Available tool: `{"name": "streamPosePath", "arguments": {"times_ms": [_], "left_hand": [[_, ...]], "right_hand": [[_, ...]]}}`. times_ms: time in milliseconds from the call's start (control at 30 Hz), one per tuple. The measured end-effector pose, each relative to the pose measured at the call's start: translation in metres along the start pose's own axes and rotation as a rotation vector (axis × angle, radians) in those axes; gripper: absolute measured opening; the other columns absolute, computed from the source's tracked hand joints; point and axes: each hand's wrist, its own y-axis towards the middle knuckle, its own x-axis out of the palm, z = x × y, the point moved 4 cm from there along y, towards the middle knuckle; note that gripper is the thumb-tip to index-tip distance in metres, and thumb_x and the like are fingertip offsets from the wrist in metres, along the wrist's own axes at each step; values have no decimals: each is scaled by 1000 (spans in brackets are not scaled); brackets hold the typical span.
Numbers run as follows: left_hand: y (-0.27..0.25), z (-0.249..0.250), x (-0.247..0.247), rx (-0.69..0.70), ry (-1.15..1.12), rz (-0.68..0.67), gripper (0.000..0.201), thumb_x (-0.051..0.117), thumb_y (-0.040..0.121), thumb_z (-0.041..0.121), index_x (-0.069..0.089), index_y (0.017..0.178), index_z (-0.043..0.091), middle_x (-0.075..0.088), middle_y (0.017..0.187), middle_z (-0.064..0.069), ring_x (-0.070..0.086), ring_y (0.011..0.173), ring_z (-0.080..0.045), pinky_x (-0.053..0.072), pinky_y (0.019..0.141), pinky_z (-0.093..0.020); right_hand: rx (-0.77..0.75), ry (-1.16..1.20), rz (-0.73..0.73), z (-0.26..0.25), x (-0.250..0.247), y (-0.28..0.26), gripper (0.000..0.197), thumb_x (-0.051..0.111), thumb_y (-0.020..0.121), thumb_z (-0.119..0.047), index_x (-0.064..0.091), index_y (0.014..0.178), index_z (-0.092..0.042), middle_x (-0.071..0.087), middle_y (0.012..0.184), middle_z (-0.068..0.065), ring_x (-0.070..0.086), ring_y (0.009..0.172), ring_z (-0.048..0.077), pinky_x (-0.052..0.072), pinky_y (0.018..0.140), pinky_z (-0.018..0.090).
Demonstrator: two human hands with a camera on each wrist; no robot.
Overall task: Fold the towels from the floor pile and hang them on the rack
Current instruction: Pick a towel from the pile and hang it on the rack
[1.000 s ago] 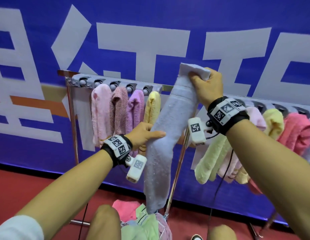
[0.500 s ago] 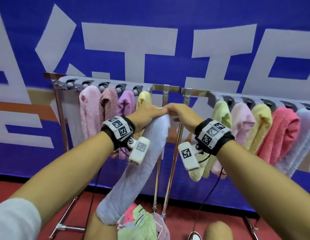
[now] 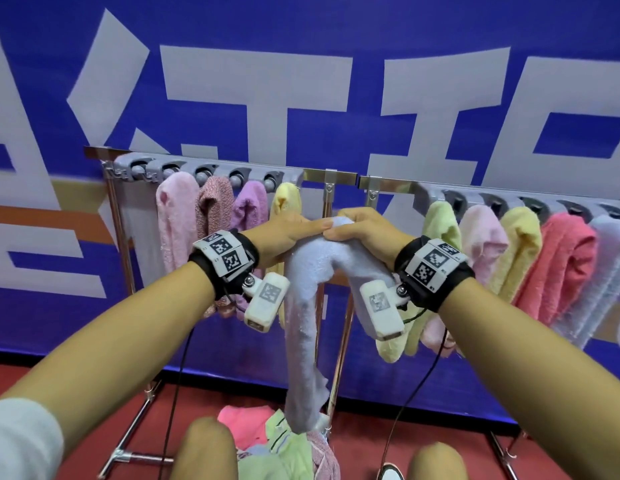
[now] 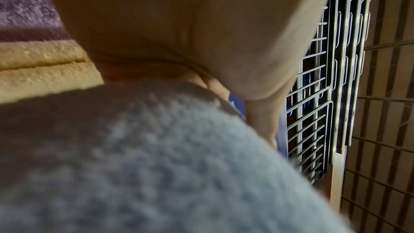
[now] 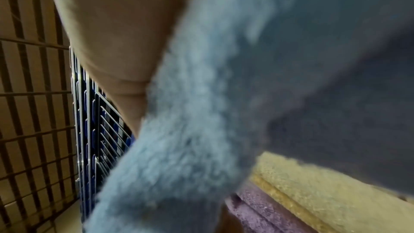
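A light blue towel (image 3: 303, 306) is doubled over at its top, one end hanging long toward the floor, the other short under my right wrist. My left hand (image 3: 287, 233) lies over the fold from the left, and my right hand (image 3: 362, 228) pinches the fold's top from the right; their fingertips meet. Both hands sit just below the rack's rail (image 3: 339, 174), at the gap between its two towel-filled sections. In the wrist views the blue towel (image 4: 156, 166) (image 5: 201, 130) fills the frame under each palm. The floor pile (image 3: 277, 441) of mixed towels lies below.
Pink, mauve, purple and yellow towels (image 3: 215, 220) hang on the left section; green, pink, yellow, coral and lilac towels (image 3: 530, 258) on the right. Grey clips (image 3: 204, 169) line the rail. A blue banner wall stands behind, red floor below, my knees at the bottom.
My right hand came down from above the rail and met my left hand. The towel went from hanging full length to doubled over, held by both hands below the rail.
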Motion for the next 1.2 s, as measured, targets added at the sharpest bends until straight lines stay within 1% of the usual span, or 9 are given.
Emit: {"name": "streamPosePath", "arguments": {"times_ms": [133, 267, 433, 533, 700, 867, 933, 1067, 1200], "left_hand": [[-10, -10, -11, -49, 13, -66, 21, 69, 86, 27, 75, 76, 10, 73, 74, -6, 67, 64, -13, 51, 57, -21], [-15, -12, -34, -58, -44, -37, 29, 70, 83, 20, 64, 91, -8, 73, 79, -9, 68, 66, -15, 54, 59, -23], [-14, 1, -45, 44, -141, 18, 45, 60, 92, 21, 55, 116, -17, 69, 90, -12, 66, 75, -18, 55, 66, -24], [-9, 2, -37, 27, -34, -29, 40, 60, 89, 29, 61, 102, -10, 58, 82, -16, 55, 70, -21, 47, 62, -27], [-16, -11, -58, -21, -88, -9, 41, 68, 85, 23, 62, 96, -16, 65, 92, -24, 61, 79, -28, 52, 76, -37], [-38, -31, -107, -69, -90, 135, 43, 64, 86, 19, 58, 102, -20, 68, 68, -11, 59, 54, -14, 49, 50, -23], [-47, -38, -124, -82, -95, 169, 32, 63, 87, 18, 61, 97, -13, 64, 58, -2, 54, 46, -8, 43, 44, -18], [-61, -50, -159, -129, -79, 123, 17, 67, 82, 18, 69, 65, 16, 53, 52, 5, 46, 44, -8, 37, 44, -17], [-72, -49, -192, -178, -5, 139, 12, 65, 77, 14, 64, 65, 15, 58, 60, 3, 53, 54, -11, 42, 55, -23]], "right_hand": [[-90, 46, 217, -6, -25, 3, 24, 73, 67, -21, 50, 59, -23, 52, 60, -5, 49, 58, 12, 39, 58, 27], [-79, 169, 349, 1, -53, 2, 21, 68, 62, -13, 58, 80, -18, 59, 72, -2, 56, 64, 12, 46, 60, 26], [95, -38, 101, 16, -24, 9, 44, 55, 54, -10, 64, 97, -19, 61, 99, 2, 57, 88, 21, 47, 73, 31], [91, -17, -67, 7, 21, 16, 51, 48, 54, -9, 66, 102, -10, 66, 102, 9, 59, 94, 20, 46, 86, 36], [205, 195, -93, 5, 69, 42, 34, 58, 41, -15, 53, 75, -9, 48, 80, 9, 43, 71, 24, 37, 64, 33], [212, 187, -175, 7, 100, 67, 31, 67, 81, -22, 68, 102, 0, 72, 96, 12, 67, 87, 26, 53, 79, 36], [184, 190, -195, 4, 111, 79, 23, 58, 95, -17, 67, 101, 4, 72, 88, 9, 67, 82, 20, 54, 76, 30], [148, 103, -174, 4, 131, 108, 31, 52, 97, -10, 61, 114, 15, 67, 103, 24, 62, 92, 29, 49, 86, 41], [125, 115, -185, 0, 148, 130, 18, 53, 97, -7, 67, 87, -2, 71, 81, 9, 66, 76, 19, 54, 72, 30]]}}
